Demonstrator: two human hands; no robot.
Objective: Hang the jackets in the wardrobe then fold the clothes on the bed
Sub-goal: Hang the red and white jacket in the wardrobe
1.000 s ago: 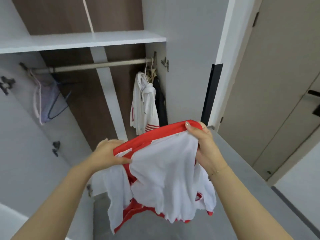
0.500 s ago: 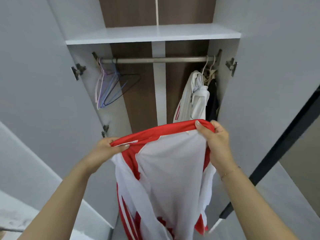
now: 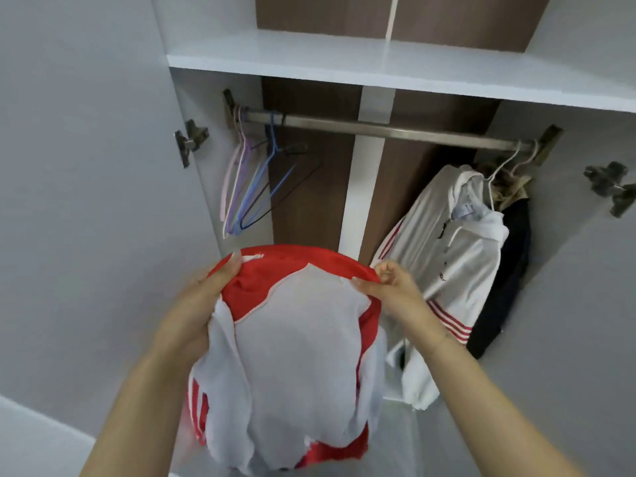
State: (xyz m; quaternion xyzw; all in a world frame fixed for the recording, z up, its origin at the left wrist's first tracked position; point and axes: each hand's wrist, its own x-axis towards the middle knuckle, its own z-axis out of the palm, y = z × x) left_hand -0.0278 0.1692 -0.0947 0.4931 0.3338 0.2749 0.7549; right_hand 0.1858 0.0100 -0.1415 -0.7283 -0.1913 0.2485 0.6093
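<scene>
A red and white jacket [image 3: 296, 339] hangs bunched between my hands in front of the open wardrobe. My left hand [image 3: 196, 304] grips its left side, thumb over the red collar edge. My right hand [image 3: 392, 287] pinches the red collar edge on the right. Above runs the metal rail [image 3: 385, 129]. Several empty wire hangers [image 3: 247, 180] in pink, purple, blue and black hang at the rail's left end. A white jacket with red stripes [image 3: 454, 270] and a dark garment [image 3: 509, 263] hang at the right end.
A white shelf [image 3: 395, 67] sits just above the rail. Open wardrobe doors stand on both sides, the left door [image 3: 86, 201] with a hinge [image 3: 189, 141] and the right one with a hinge [image 3: 612, 187]. A white vertical strip [image 3: 364, 173] runs down the brown back panel.
The view has moved closer to the wardrobe and tilted. My hands have drawn nearer each other, so the jacket's collar bows upward and the fabric bunches more.
</scene>
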